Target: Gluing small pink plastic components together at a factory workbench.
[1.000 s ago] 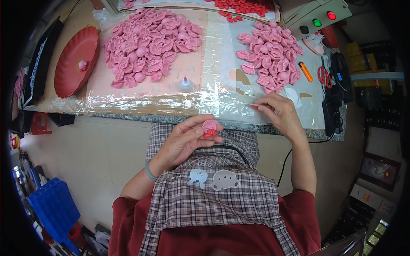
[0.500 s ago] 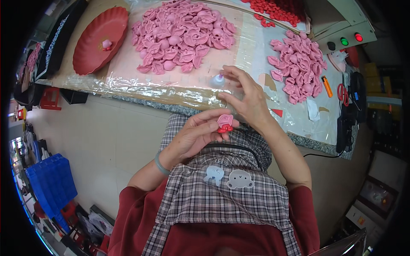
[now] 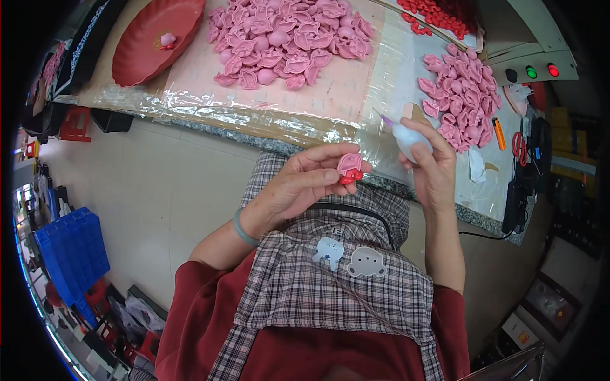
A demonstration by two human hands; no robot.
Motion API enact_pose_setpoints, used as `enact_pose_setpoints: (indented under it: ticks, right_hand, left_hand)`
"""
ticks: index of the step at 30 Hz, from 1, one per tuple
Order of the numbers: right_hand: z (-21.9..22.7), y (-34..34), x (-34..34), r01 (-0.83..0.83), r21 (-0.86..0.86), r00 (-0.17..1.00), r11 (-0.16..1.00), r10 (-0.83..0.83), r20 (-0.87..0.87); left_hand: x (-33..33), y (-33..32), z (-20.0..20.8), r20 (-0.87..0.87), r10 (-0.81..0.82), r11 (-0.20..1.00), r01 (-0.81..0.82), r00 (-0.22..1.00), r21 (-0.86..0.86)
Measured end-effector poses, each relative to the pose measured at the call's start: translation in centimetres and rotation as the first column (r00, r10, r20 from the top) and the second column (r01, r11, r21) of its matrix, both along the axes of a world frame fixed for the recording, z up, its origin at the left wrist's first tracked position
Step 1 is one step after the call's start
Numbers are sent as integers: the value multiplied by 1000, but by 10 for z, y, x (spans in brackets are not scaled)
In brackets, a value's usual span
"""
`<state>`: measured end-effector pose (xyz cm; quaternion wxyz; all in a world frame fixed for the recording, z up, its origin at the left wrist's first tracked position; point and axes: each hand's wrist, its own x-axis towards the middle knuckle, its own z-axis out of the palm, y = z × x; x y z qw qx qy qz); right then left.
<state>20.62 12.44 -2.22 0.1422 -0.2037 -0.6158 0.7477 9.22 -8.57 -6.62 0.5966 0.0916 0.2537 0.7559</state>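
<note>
My left hand (image 3: 298, 187) pinches the pink piece (image 3: 350, 167) up at chest height, red part outward, while my right hand (image 3: 432, 168) grips the glue bottle (image 3: 406, 136), nozzle tilted toward it

Head-worn fisheye cam, looking down, close over lap & table (image 3: 330, 120).

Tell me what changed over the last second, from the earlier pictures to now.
The right hand left the plastic-covered table, took hold of the small white squeeze bottle and lifted it toward the body, tip pointing at the table. The left hand kept pinching the pink and red piece. The pink piles and red tray lie as before.
</note>
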Motion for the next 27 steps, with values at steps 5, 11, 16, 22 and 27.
enact_pose_setpoints:
  ticks: [5, 11, 16, 22, 27]
  right_hand:
    - [5, 0, 26, 17, 65, 999, 998, -14, -41]
    - [10, -12, 30, 145, 211, 987, 967, -127, -97]
    - [22, -22, 33, 188, 298, 980, 936, -157, -124]
    - [27, -28, 34, 178, 569, 984, 803, -146, -101]
    - [27, -29, 37, 177, 630, 984, 756, -122, -131]
  left_hand:
    - [3, 5, 2, 31, -38, 999, 37, 999, 32]
    - [4, 7, 2, -22, -66, 997, 67, 998, 44]
    - [7, 7, 12, -44, -84, 996, 83, 996, -27]
    - [10, 8, 10, -101, -70, 997, 66, 992, -37]
    - [11, 9, 8, -150, -102, 995, 104, 983, 7]
